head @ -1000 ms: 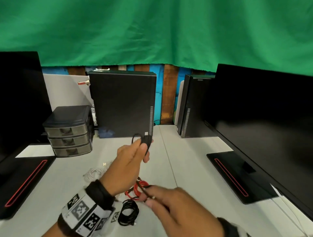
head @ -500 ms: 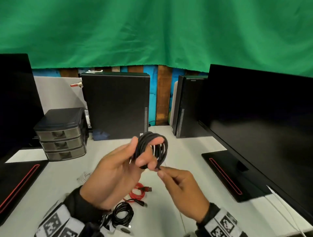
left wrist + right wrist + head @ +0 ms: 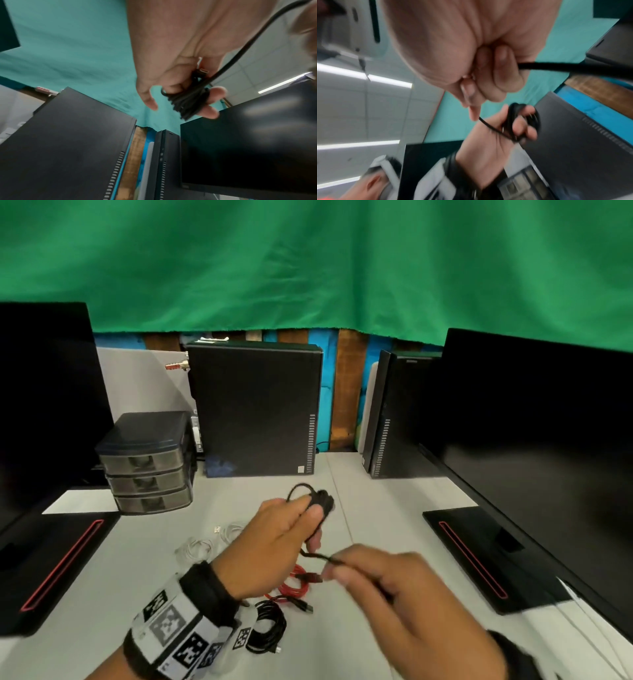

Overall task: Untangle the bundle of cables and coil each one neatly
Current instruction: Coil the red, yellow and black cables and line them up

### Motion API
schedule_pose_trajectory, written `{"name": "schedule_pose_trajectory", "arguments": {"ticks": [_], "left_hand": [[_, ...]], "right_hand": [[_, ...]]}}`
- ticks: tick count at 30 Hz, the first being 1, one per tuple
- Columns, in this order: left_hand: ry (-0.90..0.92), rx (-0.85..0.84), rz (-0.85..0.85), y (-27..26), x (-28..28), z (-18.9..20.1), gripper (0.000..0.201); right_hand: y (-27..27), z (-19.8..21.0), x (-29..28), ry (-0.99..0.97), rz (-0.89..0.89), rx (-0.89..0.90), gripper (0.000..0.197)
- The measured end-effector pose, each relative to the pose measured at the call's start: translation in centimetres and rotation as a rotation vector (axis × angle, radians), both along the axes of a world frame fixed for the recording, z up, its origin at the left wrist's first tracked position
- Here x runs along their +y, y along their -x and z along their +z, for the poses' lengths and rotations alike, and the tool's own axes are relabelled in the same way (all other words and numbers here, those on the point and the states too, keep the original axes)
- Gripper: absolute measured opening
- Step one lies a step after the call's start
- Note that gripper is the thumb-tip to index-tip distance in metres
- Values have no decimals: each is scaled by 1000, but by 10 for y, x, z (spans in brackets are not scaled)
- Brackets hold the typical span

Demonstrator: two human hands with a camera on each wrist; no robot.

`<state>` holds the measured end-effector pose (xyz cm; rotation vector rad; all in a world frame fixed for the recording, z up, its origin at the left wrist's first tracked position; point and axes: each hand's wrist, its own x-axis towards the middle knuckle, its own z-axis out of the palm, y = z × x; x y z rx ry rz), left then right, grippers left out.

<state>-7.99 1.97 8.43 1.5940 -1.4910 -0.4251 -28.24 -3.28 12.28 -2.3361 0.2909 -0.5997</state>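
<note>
My left hand is raised above the desk and grips a small coil of black cable wound around its fingers; a metal plug tip shows at the palm. The free end of the black cable runs down to my right hand, which pinches it between thumb and curled fingers. On the desk below lie a red coiled cable, a second black coiled cable and a loose white cable.
A grey three-drawer organiser stands at the left. Two black computer towers line the back. A monitor with a red-striped base stands right, another monitor base left. Green cloth hangs behind.
The left hand has turned palm-down from half a second ago, so the coil is mostly hidden behind the fingers. The right hand has dropped lower and nearer, drawing the free end down.
</note>
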Motion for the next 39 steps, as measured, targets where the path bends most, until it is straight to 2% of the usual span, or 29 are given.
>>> {"name": "schedule_pose_trajectory", "arguments": {"ticks": [3, 6, 9, 12, 14, 15, 17, 20, 22, 24, 27, 30, 32, 34, 36, 37, 39], "left_hand": [[-134, 300, -301, 25, 7, 10, 53], [-97, 556, -473, 43, 10, 19, 50], [-85, 766, -497, 51, 9, 18, 52], [-92, 913, -458, 62, 6, 9, 49], [-79, 920, -414, 69, 2, 5, 47], [-71, 857, -377, 70, 0, 2, 48], [-63, 707, -304, 70, -4, -2, 49], [-43, 671, -263, 65, -6, -6, 39], [-33, 751, -238, 61, -5, -5, 34], [-15, 873, -200, 53, -4, 1, 37], [63, 1031, -133, 35, -1, 15, 43], [169, 1130, -83, 14, 2, 30, 39], [234, 1170, -69, -2, 6, 37, 41], [276, 1193, -55, -18, 10, 42, 41], [281, 1194, -45, -26, 12, 41, 40], [274, 1195, -41, -26, 11, 40, 40], [259, 1213, -42, -20, 8, 35, 39]], "right_hand": [[5, -1, -24, -46, -154, -333, 20], [-6, -18, -31, -251, -171, -425, 24], [-14, -28, -20, -359, -263, -495, 34], [-16, -32, -15, -252, -382, -542, 35], [-17, -36, -19, -211, -386, -558, 34], [-18, -38, -21, -197, -381, -551, 32], [-19, -43, -26, -118, -393, -511, 32], [-20, -47, -31, -45, -366, -444, 29], [-18, -41, -37, -46, -310, -436, 26], [-12, -31, -46, -144, -227, -401, 25], [-1, -23, -61, -362, -106, -282, 23], [6, -26, -74, -354, -40, -106, 19], [8, -34, -81, -246, -47, 34, 18], [7, -44, -88, 28, -129, 176, 25], [5, -52, -90, 318, -201, 346, 40], [3, -54, -89, 393, -227, 432, 43], [0, -60, -89, 371, -264, 514, 43]]}}
